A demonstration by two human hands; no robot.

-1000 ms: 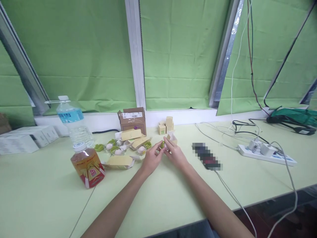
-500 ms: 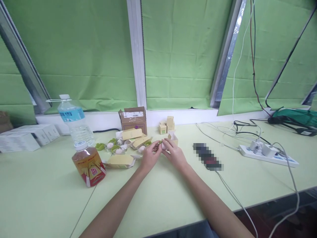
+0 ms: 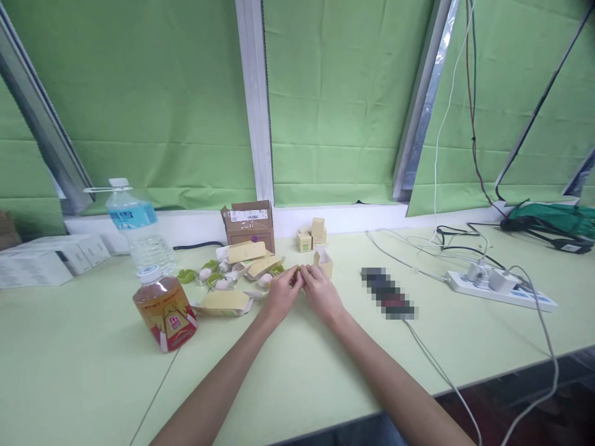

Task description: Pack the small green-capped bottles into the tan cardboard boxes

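My left hand [image 3: 282,292] and my right hand [image 3: 320,292] meet fingertip to fingertip just above the table. Pinched between them is a small green piece [image 3: 299,269], mostly covered by the fingers; its kind is not clear. Right behind my right hand stands an open small carton [image 3: 323,261]. Left of my left hand lies a pile of flattened tan cartons [image 3: 246,251], clear plastic packs with pinkish-white round pieces [image 3: 223,284], and green leaf-shaped pieces [image 3: 186,275]. Another tan carton [image 3: 225,301] lies nearer, beside my left wrist.
Small closed boxes [image 3: 304,241] and a brown cardboard box [image 3: 251,224] stand at the back. A water bottle [image 3: 139,229] and a tea-coloured drink bottle [image 3: 166,313] are on the left. To the right lie a pixelated dark object [image 3: 388,294] and a power strip [image 3: 525,297] with cables.
The white rounded part that showed between my fingers is now hidden. My right fingers have closed in nearer to my left fingertips. The view has shifted slightly.
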